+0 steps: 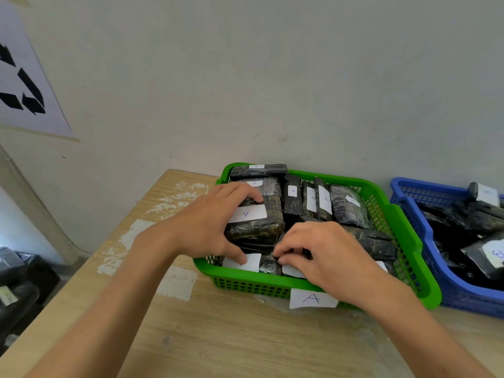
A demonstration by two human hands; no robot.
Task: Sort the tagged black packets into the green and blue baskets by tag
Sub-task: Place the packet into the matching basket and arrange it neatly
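Black packet [256, 230] with a white tag [246, 214] reading A lies on top of the pile at the nine o'clock side of the green basket [403, 241], taking twelve o'clock as the wall. The left hand [201, 227] grips it from above, fingers curled over its far edge and thumb down on the near side, where it touches the tag of a lower packet. The right hand [321, 255] is at five o'clock of it, fingers curled, tips tucked at the packet's near right corner. Whether they pinch this packet or only press on those beneath, I cannot tell. More A-tagged packets [319, 200] stand on edge toward twelve and one o'clock in the same basket, which carries an A label [312, 298] on its six o'clock wall. The blue basket [436, 274] sits just beside it at three o'clock with its own packets inside, both on a wooden table [218, 336].

The wrap looks like glossy, crinkled film over a blocky fill, so the packet probably keeps its shape under a squeeze, though the skin may slide or tear if pinched. It seems neither heavy nor fragile. The best hold is likely across the short width, fingers on one long edge and thumb on the other, staying off the paper tag, which could peel. The basket is crowded, so the packet should be seated flat and tag up, not dropped
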